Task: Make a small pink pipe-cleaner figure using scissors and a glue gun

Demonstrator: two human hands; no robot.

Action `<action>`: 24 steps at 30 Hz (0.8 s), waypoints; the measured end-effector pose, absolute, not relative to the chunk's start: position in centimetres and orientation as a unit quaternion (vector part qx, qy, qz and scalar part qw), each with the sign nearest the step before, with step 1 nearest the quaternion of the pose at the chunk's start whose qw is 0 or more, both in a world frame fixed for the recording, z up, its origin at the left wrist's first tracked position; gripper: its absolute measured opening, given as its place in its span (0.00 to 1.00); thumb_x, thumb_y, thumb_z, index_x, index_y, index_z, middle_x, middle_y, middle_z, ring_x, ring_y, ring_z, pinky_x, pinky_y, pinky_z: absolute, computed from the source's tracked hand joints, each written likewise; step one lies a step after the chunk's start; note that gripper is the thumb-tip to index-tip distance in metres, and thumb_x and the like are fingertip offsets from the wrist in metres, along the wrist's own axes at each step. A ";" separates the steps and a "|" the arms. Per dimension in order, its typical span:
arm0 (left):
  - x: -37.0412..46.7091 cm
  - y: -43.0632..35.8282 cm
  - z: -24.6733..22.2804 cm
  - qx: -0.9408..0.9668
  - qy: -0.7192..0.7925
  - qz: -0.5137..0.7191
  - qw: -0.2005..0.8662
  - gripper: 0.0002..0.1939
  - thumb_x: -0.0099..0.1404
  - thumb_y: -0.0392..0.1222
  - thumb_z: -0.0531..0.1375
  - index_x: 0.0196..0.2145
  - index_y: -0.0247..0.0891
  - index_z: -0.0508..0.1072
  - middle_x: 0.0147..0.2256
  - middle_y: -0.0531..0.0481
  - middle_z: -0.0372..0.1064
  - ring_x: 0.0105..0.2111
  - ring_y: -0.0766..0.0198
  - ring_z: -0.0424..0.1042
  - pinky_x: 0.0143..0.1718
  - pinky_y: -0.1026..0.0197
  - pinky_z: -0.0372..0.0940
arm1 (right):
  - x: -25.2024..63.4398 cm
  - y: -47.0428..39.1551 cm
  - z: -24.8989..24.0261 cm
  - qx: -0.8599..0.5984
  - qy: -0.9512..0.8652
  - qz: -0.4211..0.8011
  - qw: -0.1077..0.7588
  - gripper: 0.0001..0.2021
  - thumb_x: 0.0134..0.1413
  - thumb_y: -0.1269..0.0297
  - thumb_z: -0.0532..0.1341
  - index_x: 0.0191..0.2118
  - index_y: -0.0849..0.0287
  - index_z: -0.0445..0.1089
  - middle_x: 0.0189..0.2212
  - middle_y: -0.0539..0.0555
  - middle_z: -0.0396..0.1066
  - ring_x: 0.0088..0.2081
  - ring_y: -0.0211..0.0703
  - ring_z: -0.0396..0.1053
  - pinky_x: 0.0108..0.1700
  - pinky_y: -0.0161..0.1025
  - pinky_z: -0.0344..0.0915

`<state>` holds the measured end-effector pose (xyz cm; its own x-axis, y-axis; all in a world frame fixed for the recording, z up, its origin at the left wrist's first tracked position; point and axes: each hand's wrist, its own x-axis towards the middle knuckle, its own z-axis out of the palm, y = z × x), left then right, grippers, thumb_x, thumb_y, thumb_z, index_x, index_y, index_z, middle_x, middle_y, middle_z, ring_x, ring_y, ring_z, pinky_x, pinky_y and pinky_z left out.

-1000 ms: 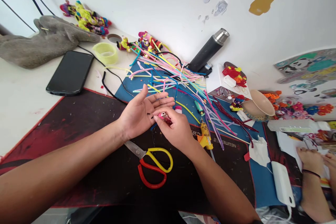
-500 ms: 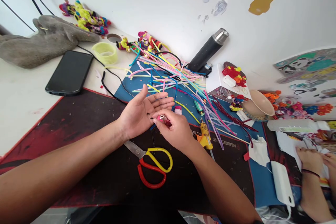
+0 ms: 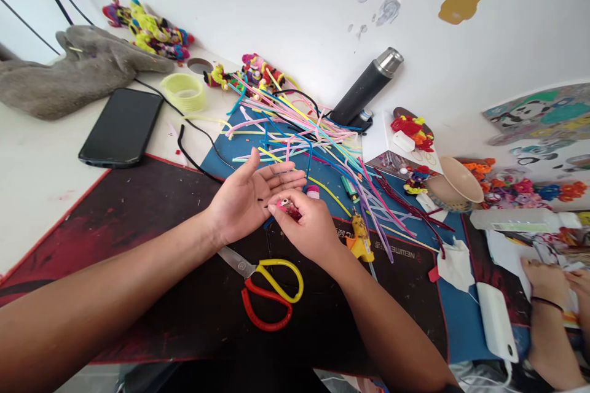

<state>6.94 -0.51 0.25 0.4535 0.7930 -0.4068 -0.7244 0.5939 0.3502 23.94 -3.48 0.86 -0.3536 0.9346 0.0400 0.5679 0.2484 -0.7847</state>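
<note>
My left hand (image 3: pixel 244 206) lies palm up with the fingers stretched out. On its palm rests a tiny black bit (image 3: pixel 260 199). My right hand (image 3: pixel 311 230) is closed round a small pink and red piece (image 3: pixel 290 209) with a whitish spot, perhaps part of a little figure; most of it is hidden by the fingers. The right fingertips are at the left palm, and whether they pinch another black bit I cannot make out. Below both hands, scissors (image 3: pixel 251 270) with one yellow and one red handle lie on the dark mat (image 3: pixel 193 313).
Coloured pipe cleaners (image 3: pixel 299 123) spread behind my hands. A yellow glue gun (image 3: pixel 362 239) lies at right, a black flask (image 3: pixel 364 92) leans behind. A phone (image 3: pixel 122 128) and yellow coil (image 3: pixel 183 93) are at left. Another person's hands (image 3: pixel 548 282) are at far right, beyond a white power bank (image 3: pixel 496 319).
My right fingertips have shifted slightly on the left palm, and the dark tip that stuck out from them is now less visible. My left hand stays still.
</note>
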 end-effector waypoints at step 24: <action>6.9 -0.4 0.1 0.043 0.266 0.441 0.856 0.35 0.84 0.63 0.49 0.53 0.27 0.83 0.55 0.28 0.82 0.54 0.45 0.82 0.55 0.50 0.77 | 23.8 -3.4 0.6 -0.506 -0.745 0.333 0.279 0.04 0.70 0.63 0.65 0.44 0.51 0.78 0.41 0.52 0.86 0.42 0.48 0.83 0.46 0.43 0.72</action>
